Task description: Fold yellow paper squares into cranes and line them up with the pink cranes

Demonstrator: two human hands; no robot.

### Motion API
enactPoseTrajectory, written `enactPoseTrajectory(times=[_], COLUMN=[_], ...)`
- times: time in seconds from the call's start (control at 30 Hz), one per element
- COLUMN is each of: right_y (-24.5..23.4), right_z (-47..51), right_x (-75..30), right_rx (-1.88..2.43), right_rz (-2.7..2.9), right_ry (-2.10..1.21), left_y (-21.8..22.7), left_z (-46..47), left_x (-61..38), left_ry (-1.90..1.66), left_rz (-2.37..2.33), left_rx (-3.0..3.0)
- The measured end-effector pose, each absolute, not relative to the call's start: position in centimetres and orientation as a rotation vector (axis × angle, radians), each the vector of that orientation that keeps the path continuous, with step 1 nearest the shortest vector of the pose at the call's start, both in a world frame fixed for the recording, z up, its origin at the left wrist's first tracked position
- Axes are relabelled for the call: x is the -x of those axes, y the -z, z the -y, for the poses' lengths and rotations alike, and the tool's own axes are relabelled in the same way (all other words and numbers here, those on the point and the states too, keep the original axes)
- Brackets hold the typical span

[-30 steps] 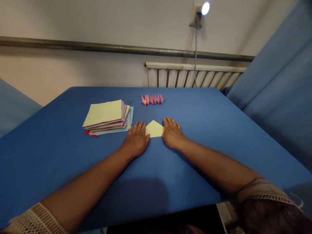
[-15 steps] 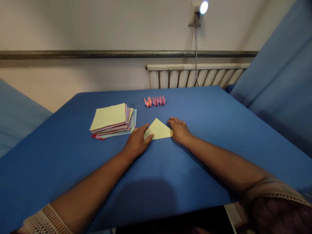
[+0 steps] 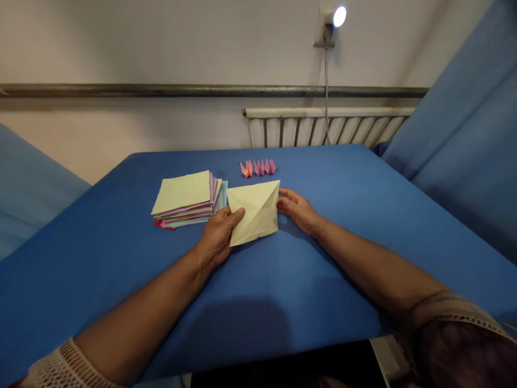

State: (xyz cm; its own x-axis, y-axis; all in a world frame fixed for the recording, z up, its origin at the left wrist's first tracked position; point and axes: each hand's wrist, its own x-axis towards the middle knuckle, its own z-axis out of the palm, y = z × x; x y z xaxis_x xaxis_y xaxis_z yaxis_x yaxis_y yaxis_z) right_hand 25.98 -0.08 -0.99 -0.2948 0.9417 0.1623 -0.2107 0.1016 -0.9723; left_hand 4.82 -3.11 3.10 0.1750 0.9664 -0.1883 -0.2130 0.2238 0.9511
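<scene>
A pale yellow square of paper (image 3: 252,210), creased along a diagonal, is raised a little above the blue-covered table and unfolded. My left hand (image 3: 220,231) grips its left edge, thumb on top and fingers underneath. Beside the right edge is my right hand (image 3: 299,211), its fingers stretched toward the sheet and slightly bent. Their tips meet or nearly meet the paper; whether they touch it I cannot tell. Left of the sheet lies a stack of coloured paper (image 3: 183,194), pale yellow on top. Behind it stand several small pink and orange folded paper figures (image 3: 258,167) in a row.
The blue tablecloth (image 3: 347,280) covers the table up to the wall. A white radiator (image 3: 307,112) and a metal pipe (image 3: 161,91) run behind it. A lit plug-in lamp (image 3: 339,16) has a cord hanging down. A blue curtain (image 3: 456,108) hangs at the right.
The paper went from a folded triangle flat on the table to an opened square, lifted and tilted. My left hand now pinches its edge; my right hand's fingers have moved to the other side.
</scene>
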Motion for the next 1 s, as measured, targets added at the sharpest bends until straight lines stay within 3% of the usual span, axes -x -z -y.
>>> enactPoseTrajectory(times=[0.1,0.3,0.37,0.5,0.63,0.8,1.0], right_y=[1.4,3.0,3.3,3.1,2.4,0.8,-0.1], right_z=[0.3,-0.9,-1.2,-1.2,-1.1,-0.4,-0.1], right_x=[-25.2,-25.6,-25.9,-26.2,-26.5,-27.6,-29.0], right_rx=[0.835,1.351,1.455,1.491,1.554,1.459,0.944], right_rz=[1.342,1.429,1.506,1.562,1.586,1.761,1.913], right_ry=[-1.413,-1.164,-1.083,-1.100,-1.131,-0.622,-1.213], left_y=[-2.8,-0.8,-0.8,-1.5,-1.7,-1.0,-0.1], left_z=[3.2,2.0,2.2,3.5,3.8,2.5,1.4], left_x=[-4.8,-4.2,-4.0,-3.7,-3.6,-3.2,-3.2], left_ry=[-1.036,-1.097,-0.992,-0.522,-0.312,-0.406,-0.696], left_rz=[-1.020,-1.358,-1.457,-1.136,-1.108,-1.259,-1.467], left_rx=[-0.969,-1.511,-1.964,-2.589,-2.681,-2.522,-2.175])
